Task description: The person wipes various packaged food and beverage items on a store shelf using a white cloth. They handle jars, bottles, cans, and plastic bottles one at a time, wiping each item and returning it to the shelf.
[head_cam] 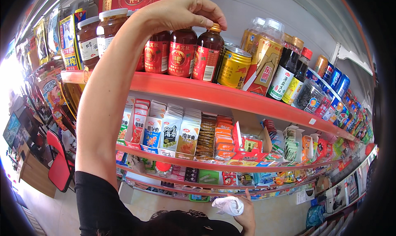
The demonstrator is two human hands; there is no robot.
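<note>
My left hand reaches over the top shelf from the left, its thumb and fingers around the gold cap of a dark glass bottle with a red label. This bottle stands upright at the right end of a row of similar bottles, beside a yellow drink can. Low in the picture, my right hand holds a bunched white cloth in front of the lower shelves. The black sleeve of my left arm shows at the lower left.
Large jars with pale lids stand left of the bottles. To the right are tall drink bottles and sauce bottles. A red shelf edge runs below them, above boxed snack packets. A red folding chair stands at the left.
</note>
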